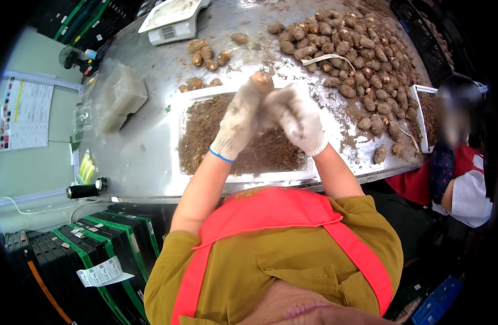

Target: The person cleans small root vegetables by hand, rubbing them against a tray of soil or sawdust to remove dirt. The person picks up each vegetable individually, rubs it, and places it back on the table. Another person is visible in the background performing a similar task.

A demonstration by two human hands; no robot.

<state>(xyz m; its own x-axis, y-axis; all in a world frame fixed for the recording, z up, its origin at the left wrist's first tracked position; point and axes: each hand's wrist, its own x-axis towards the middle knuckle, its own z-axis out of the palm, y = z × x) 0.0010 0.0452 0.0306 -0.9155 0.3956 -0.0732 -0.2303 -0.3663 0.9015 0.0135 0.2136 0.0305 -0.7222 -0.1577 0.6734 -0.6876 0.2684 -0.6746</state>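
Note:
My left hand [243, 111], in a dirty white knit glove with a blue cuff edge, grips a taro corm [262, 80] whose pale end points away from me. Close against it, my right hand [295, 118] is gloved too and blurred by motion; its fingertips and anything in them cannot be made out. Both hands are over a white plastic tray [273, 176] holding brown soil and fibrous scraps [204, 134]. Beyond the tray's far rim lie several cleaner taro corms [200, 49] in small groups. A large heap of soil-covered taro corms [350, 53] spreads to the right.
A white weighing scale [174, 24] stands at the back left of the metal table [145, 158]. Stacked clear plastic containers [123, 95] and a black bottle [81, 191] are left. Another person [456, 174] is beside a second white tray [420, 118]. Black crates [90, 239] stand below left.

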